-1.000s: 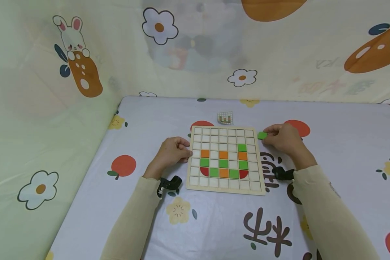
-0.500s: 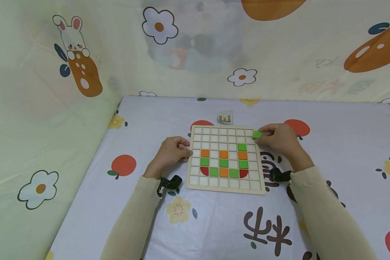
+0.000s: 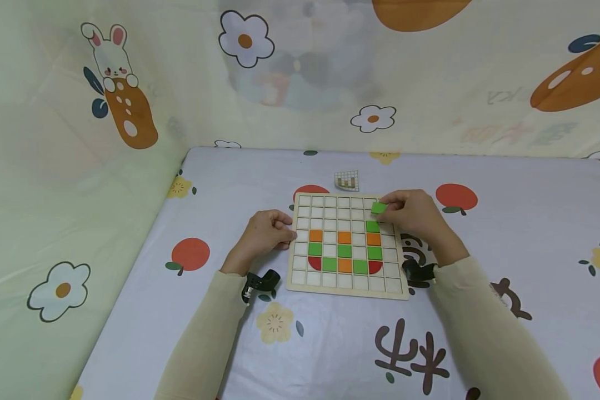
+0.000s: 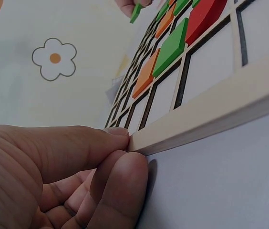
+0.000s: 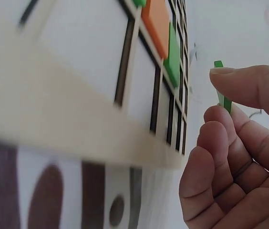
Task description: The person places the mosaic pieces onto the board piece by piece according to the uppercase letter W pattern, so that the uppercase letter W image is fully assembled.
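Note:
A square wooden grid board (image 3: 347, 294) lies flat on the cloth-covered table. My left hand (image 3: 263, 235) holds its left edge, the thumb (image 4: 84, 145) at the top of the rim and curled fingers (image 4: 125, 186) against the side. Between right thumb and index finger, my right hand (image 3: 414, 215) pinches a small green square tile (image 3: 378, 208). The tile is tilted over the board's upper right cells, just beyond a seated green tile (image 3: 372, 226). Orange tiles (image 3: 344, 238), other green ones and two rounded red corner tiles (image 3: 375, 267) fill cells in a crown-like pattern.
A small card (image 3: 346, 181) with a printed grid pattern lies just behind the board. Printed cloth (image 3: 300, 78) hangs as walls at the back and left. Black wrist cameras (image 3: 262, 283) sit at both cuffs.
My right hand has carried the green tile leftward from beside the board's right edge to over its upper right cells. The left hand and board have stayed put.

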Available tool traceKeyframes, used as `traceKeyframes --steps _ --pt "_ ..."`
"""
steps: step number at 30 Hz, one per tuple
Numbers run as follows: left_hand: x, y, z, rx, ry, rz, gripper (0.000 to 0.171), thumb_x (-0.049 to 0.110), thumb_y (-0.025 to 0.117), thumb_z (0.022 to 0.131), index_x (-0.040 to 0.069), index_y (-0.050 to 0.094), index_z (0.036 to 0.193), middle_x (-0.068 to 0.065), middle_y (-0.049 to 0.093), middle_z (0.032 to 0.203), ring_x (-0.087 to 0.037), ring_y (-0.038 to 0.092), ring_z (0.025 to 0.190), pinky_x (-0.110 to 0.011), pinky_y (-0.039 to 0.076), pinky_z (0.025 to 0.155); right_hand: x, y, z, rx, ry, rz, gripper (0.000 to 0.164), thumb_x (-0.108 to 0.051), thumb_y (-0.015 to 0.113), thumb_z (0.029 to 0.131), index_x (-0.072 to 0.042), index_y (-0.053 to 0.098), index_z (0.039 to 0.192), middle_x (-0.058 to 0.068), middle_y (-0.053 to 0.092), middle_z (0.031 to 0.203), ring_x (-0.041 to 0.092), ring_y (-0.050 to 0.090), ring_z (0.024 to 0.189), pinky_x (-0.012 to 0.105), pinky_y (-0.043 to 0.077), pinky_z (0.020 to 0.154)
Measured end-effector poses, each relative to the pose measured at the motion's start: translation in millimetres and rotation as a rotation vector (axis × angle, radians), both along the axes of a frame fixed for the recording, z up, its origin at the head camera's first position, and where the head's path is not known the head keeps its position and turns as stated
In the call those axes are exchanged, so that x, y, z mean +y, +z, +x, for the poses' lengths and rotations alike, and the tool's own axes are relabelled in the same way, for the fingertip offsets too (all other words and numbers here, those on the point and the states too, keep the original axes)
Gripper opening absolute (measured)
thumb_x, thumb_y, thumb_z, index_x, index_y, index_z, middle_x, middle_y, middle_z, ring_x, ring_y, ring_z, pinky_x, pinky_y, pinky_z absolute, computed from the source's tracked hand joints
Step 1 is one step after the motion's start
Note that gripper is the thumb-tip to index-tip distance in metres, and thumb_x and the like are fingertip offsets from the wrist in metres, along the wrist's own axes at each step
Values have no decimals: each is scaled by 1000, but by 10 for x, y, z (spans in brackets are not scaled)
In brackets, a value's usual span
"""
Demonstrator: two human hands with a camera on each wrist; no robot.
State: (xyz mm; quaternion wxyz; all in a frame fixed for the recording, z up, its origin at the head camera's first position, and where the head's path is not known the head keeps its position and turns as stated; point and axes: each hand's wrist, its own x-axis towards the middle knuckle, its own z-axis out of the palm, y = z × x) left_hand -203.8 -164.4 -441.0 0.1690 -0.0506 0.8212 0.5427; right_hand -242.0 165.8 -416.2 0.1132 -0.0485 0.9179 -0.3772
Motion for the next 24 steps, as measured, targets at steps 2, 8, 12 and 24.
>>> traceKeyframes --steps 2,8,12,24 --pt "-1 -2 0 1 -2 3 28 3 78 91 0 68 116 -9 69 86 -14 68 67 -25 61 63 -46 15 14 1 6 -11 38 -21 79 92 -2 72 124 13 69 99 27 57 94 29 51 68" --pt "0 -4 1 4 -2 9 28 3 78 90 -1 68 116 -9 68 87 -15 69 68 -25 62 64 -168 41 34 -16 29 -37 36 -20 80 91 -1 73 121 12 67 98 27 56 93 31 49 69" --pt "-3 -4 2 2 1 7 28 3 78 90 -1 68 116 -9 68 88 -15 69 68 -25 62 64 -238 40 37 -20 47 -43 34 -16 79 90 0 73 120 12 68 99 27 57 94 32 50 75" --pt "-2 3 6 11 -8 8 28 2 79 90 -1 68 116 -9 67 87 -15 68 68 -25 62 64 -438 43 57 -40 79 -50 31 -16 80 89 -5 75 118 9 67 95 26 56 92 31 50 72"
